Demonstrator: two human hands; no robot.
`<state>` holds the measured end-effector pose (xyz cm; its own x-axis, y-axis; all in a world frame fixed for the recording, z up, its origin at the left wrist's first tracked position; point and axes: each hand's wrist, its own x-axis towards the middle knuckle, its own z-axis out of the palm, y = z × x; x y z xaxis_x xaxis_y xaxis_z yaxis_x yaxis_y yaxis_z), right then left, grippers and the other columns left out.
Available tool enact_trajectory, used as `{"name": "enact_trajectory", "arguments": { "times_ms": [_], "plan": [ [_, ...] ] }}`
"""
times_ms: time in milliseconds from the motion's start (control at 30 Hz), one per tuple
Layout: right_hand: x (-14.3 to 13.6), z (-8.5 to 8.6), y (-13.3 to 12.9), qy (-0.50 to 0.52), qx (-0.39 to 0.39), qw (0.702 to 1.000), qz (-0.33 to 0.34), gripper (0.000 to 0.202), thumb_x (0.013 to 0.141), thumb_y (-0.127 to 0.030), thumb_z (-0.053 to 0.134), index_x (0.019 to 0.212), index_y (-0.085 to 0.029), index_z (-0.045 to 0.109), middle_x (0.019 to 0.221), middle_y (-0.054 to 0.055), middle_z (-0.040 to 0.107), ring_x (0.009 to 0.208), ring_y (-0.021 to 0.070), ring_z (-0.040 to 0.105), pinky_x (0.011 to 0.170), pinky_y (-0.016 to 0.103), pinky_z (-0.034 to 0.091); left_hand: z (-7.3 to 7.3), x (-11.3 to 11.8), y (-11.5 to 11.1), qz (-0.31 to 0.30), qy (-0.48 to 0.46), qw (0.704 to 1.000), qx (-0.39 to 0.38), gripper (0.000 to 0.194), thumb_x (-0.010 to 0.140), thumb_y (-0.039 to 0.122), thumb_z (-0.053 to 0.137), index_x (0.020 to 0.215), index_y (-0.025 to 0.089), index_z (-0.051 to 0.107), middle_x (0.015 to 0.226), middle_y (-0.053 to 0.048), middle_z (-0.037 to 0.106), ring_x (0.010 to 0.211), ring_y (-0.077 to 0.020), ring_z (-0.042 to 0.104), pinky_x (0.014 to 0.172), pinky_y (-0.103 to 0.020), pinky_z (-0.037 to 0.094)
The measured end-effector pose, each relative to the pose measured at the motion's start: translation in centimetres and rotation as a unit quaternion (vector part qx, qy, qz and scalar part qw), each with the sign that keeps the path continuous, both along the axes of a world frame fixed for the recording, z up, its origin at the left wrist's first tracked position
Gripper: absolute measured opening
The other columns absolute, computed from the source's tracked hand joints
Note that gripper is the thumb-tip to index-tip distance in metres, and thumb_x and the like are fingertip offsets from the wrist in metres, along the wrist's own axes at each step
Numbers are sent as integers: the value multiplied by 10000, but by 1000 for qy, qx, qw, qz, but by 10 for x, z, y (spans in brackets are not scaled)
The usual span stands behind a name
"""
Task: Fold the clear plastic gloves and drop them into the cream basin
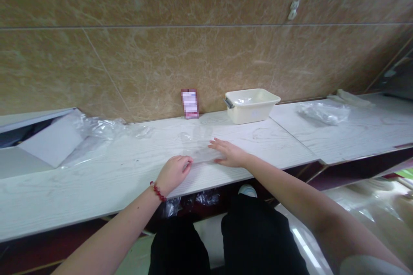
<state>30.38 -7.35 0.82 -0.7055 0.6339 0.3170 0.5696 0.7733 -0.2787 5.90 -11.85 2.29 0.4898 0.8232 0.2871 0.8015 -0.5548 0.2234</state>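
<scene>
Clear plastic film (200, 151) lies on the white desk (125, 184), between both hands. At its eight o'clock, the left hand (175, 172) has its grip drawn in, thumb close to forefinger; I cannot tell whether it pinches the film. At three o'clock, the right hand (229, 154) spreads its grip wide, palm down, grasping nothing. A cream tub (250, 114) stands at two o'clock, a red-edged card (190, 104) at twelve.

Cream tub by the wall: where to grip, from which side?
Probably the tub's rim at both short ends, coming from the front: the rim flares outward, and the wall stands close behind. The grey handle or clip at the left end may help.
</scene>
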Motion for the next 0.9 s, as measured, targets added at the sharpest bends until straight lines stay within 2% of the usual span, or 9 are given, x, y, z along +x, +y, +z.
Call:
{"name": "enact_trajectory", "arguments": {
  "times_ms": [133, 233, 367, 533, 667, 733, 833, 900],
  "plan": [
    [-4, 7, -6, -41, -44, 995, 85, 435, 747, -201, 479, 1180, -201, 442, 1254, 64, 408, 1213, 162, 253, 976, 357, 238, -3, -2, -23, -60, 9, 998, 16, 217, 797, 234, 384, 897, 195, 573, 905, -21, 635, 848, -147, 566, 855, -317, 396],
    [-3, 11, -14, -40, -70, 988, 134, 437, 735, -123, 454, 1165, -203, 464, 1237, 52, 429, 1192, 141, 296, 982, 338, 238, -9, -8, -36, -107, 2, 994, 22, 266, 797, 271, 406, 1022, 201, 529, 1028, -21, 601, 943, -136, 541, 944, -328, 334],
    [2, 10, -26, -18, -85, 983, 160, 463, 742, -85, 416, 1189, -205, 435, 1259, 46, 402, 1196, 126, 287, 976, 321, 251, -18, -16, -42, -97, -3, 995, 13, 368, 771, 297, 448, 1128, 208, 460, 1150, -39, 524, 1060, -157, 468, 950, -349, 339],
    [2, 10, -41, 18, -95, 983, 157, 369, 792, -157, 400, 1151, -202, 474, 1218, 52, 452, 1156, 118, 352, 954, 294, 286, -17, -18, -47, -93, -41, 995, -16, 257, 806, 258, 390, 1001, 215, 552, 1068, -18, 582, 1009, -146, 511, 934, -337, 360],
    [-3, 15, -46, 37, -100, 986, 127, 323, 816, -200, 366, 1109, -181, 501, 1133, 63, 524, 1068, 120, 445, 903, 275, 333, -7, -16, -49, -22, -110, 991, -79, 252, 807, 303, 381, 937, 217, 579, 968, -7, 627, 945, -153, 548, 844, -288, 425],
    [-7, 17, -44, 37, -108, 991, 64, 286, 811, -208, 367, 1027, -159, 549, 1001, 71, 591, 940, 134, 522, 820, 269, 384, -3, -14, -45, 27, -156, 981, -114, 268, 802, 346, 380, 900, 216, 592, 930, -3, 638, 890, -152, 570, 791, -269, 448],
    [-14, 20, -36, 43, -133, 989, -45, 259, 807, -229, 368, 850, -148, 610, 773, 51, 625, 723, 127, 560, 669, 239, 413, -2, -11, -31, 102, -239, 954, -148, 308, 757, 421, 427, 868, 196, 607, 910, -18, 643, 854, -172, 581, 749, -282, 465],
    [-20, 19, -29, 63, -154, 982, -84, 277, 809, -242, 357, 788, -159, 620, 709, 28, 620, 658, 112, 553, 621, 218, 404, -4, -8, -18, 147, -313, 920, -184, 350, 722, 454, 460, 877, 174, 600, 900, -39, 644, 785, -171, 600, 682, -283, 489]
  ]
}}
